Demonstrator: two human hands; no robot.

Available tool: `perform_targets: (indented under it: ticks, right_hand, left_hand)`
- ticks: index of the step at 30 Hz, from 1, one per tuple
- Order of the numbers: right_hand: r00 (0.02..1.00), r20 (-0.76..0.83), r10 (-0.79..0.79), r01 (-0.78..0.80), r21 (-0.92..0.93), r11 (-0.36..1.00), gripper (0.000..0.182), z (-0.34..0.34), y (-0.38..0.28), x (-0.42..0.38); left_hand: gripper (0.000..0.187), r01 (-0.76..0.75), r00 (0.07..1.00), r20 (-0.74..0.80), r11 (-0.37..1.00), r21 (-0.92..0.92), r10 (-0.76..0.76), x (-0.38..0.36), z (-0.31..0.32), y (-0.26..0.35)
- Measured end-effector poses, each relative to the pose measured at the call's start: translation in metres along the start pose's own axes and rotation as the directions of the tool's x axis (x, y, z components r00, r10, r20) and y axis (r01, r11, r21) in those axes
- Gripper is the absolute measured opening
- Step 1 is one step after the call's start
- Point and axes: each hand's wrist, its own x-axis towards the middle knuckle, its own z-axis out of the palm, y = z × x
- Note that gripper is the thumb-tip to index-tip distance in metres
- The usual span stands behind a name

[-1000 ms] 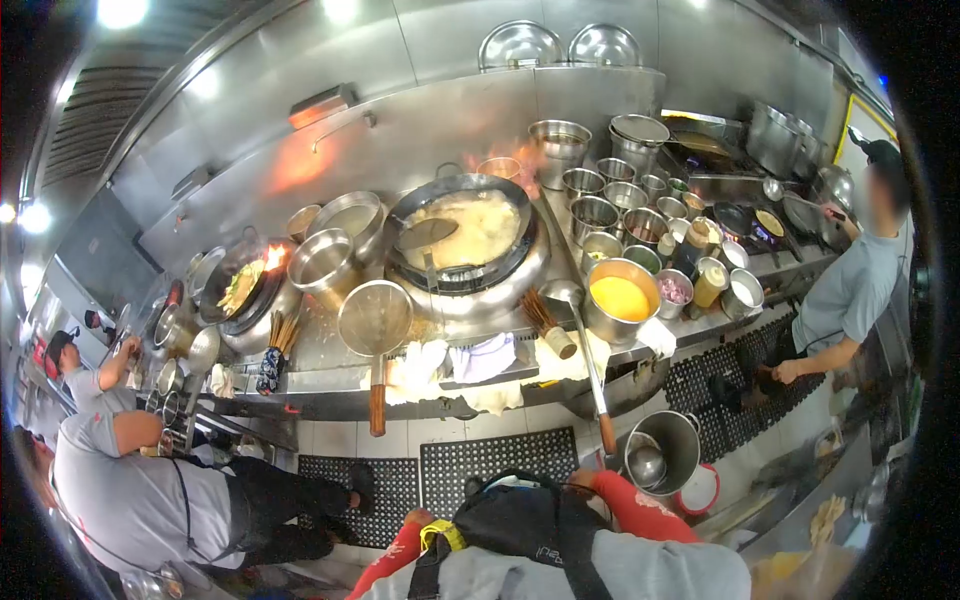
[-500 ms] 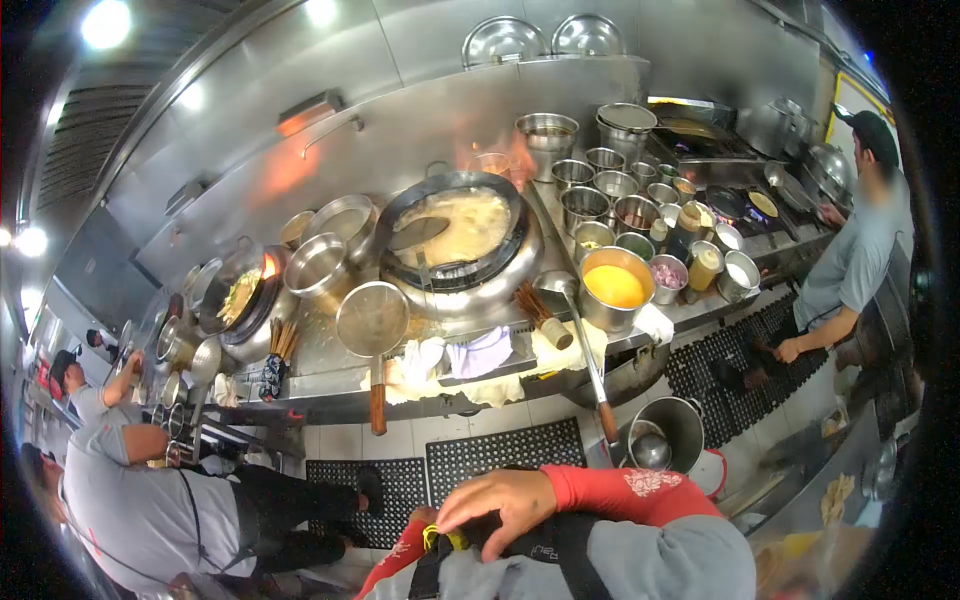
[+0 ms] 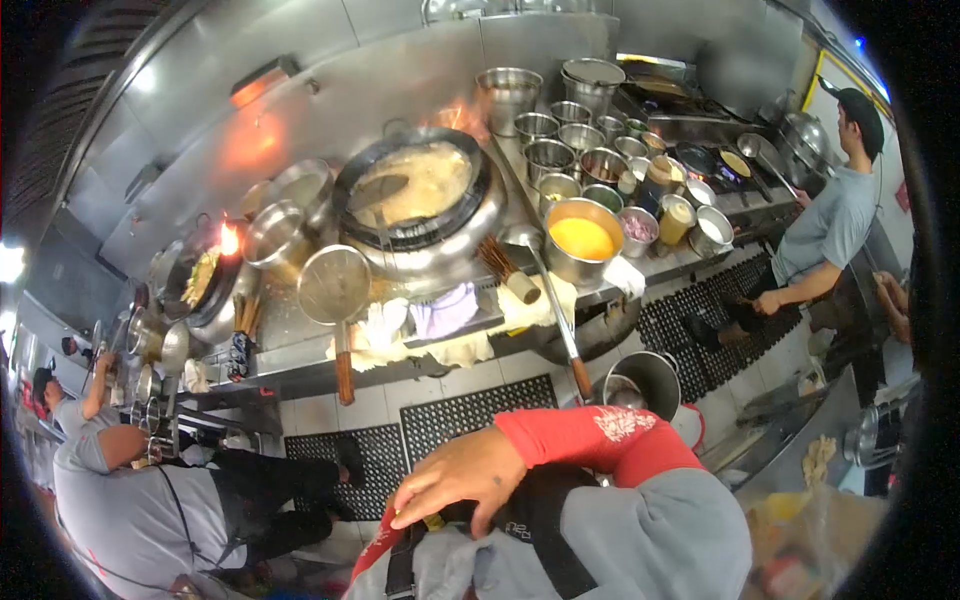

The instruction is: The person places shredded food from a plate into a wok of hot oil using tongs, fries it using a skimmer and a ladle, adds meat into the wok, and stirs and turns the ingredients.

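My right hand (image 3: 462,482), at the end of a red sleeve with a white pattern, reaches across my chest. Its fingers are bent, the thumb stands apart from them, and no object shows in its grasp. A small yellow item (image 3: 433,522) on my front shows between thumb and fingers. The red left sleeve (image 3: 376,545) rises towards the right fingertips; my left hand is hidden there. Dark straps (image 3: 562,545) cross my grey shirt. Beyond my hands, a large wok (image 3: 415,190) holds pale bubbling liquid with a ladle in it, and a strainer (image 3: 335,284) lies at the counter edge.
A pot of orange-yellow liquid (image 3: 583,240) stands near several metal containers. A long-handled ladle (image 3: 560,315) overhangs the counter above a floor pot (image 3: 645,385). A flame (image 3: 229,238) rises by the left wok. People work at left (image 3: 150,500) and right (image 3: 825,220). Black mats (image 3: 480,410) cover the floor.
The view has shifted, so the counter sits further left and higher. My right hand has moved left with its fingers stretched further; the left hand's fingers, partly visible before, are now hidden.
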Motion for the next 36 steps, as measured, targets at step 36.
perform_targets:
  ticks: [36]
  right_hand:
    - [0.023,-0.794,0.607,-0.486,0.522,0.701,0.024,0.050,0.042,-0.146]
  left_hand:
    - [0.017,-0.339,0.920,0.361,0.766,0.546,0.150,-0.019,-0.049,0.035]
